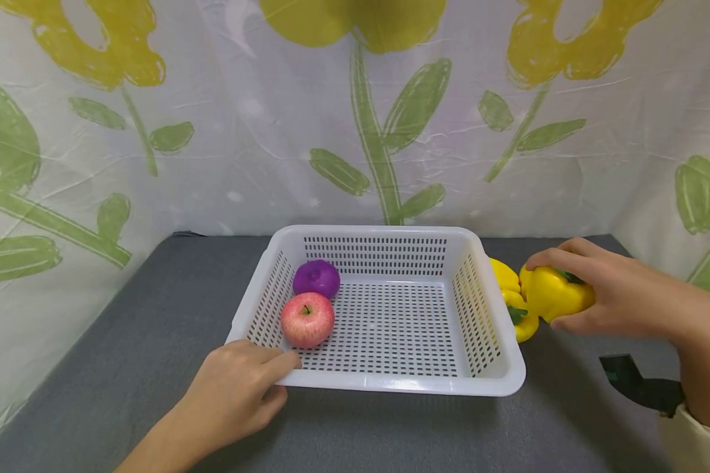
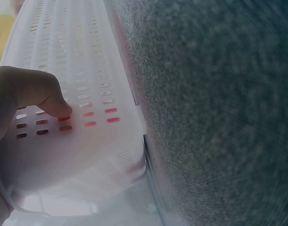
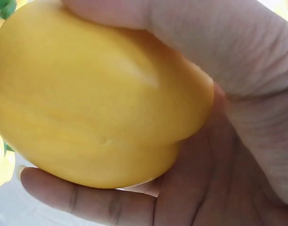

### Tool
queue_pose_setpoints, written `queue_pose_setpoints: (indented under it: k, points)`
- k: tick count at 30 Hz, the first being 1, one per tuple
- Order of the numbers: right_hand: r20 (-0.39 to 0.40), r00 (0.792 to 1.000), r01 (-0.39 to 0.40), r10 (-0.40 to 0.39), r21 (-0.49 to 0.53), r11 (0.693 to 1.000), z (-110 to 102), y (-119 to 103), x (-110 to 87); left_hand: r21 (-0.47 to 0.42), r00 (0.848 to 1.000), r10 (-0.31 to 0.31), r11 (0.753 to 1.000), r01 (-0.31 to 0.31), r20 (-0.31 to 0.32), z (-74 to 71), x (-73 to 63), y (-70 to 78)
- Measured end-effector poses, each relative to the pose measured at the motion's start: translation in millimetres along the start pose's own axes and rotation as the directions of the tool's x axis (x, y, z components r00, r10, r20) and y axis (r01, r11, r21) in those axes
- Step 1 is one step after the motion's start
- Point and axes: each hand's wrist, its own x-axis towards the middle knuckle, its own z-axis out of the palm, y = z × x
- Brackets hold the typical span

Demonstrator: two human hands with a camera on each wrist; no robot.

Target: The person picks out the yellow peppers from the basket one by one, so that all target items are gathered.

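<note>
My right hand [image 1: 618, 289] grips a yellow bell pepper [image 1: 559, 293], which fills the right wrist view between thumb and fingers. Beside it, along the basket's right side, lie more yellow bell peppers [image 1: 523, 322], partly hidden by the rim and the held one. At the near left corner of a white perforated plastic basket [image 1: 390, 381], my left hand [image 1: 236, 387] grips the rim, its thumb [image 2: 54, 101] pressed to the slotted outer wall. Inside the basket, on the left, sit a red apple [image 1: 307, 320] and a round purple vegetable or fruit [image 1: 316, 278] behind it.
The basket stands on a dark grey cloth-covered table [image 1: 124, 355]. A pale curtain [image 1: 260, 144] with yellow flowers and green leaves closes off the back and sides. A black strap piece [image 1: 641, 384] sticks out at the right wrist.
</note>
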Motion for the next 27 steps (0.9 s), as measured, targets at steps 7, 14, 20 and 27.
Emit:
queue_pose_setpoints:
  k: [7, 14, 20, 27]
  points:
    - [0.041, 0.995, -0.087, 0.087, -0.009, 0.996, 1.3, 6.2, 0.5, 0.000, 1.000, 0.003, 1.000, -0.003, -0.008, -0.2, 0.8, 0.1]
    - [0.151, 0.965, -0.214, 0.215, -0.026, 0.977, 3.1, 15.6, 0.2, -0.009, 1.000, 0.008, 1.000, -0.008, -0.017, -0.2, 1.6, 0.5]
    - [0.198, 0.951, -0.241, 0.237, -0.006, 0.971, 4.5, 20.7, 1.9, -0.006, 1.000, 0.004, 1.000, -0.004, -0.015, -0.3, 1.2, 0.5]
    - [0.231, 0.944, -0.243, 0.236, 0.002, 0.970, 4.5, 23.7, 3.6, -0.005, 1.000, 0.003, 1.000, -0.003, -0.013, 0.1, 0.9, 0.4]
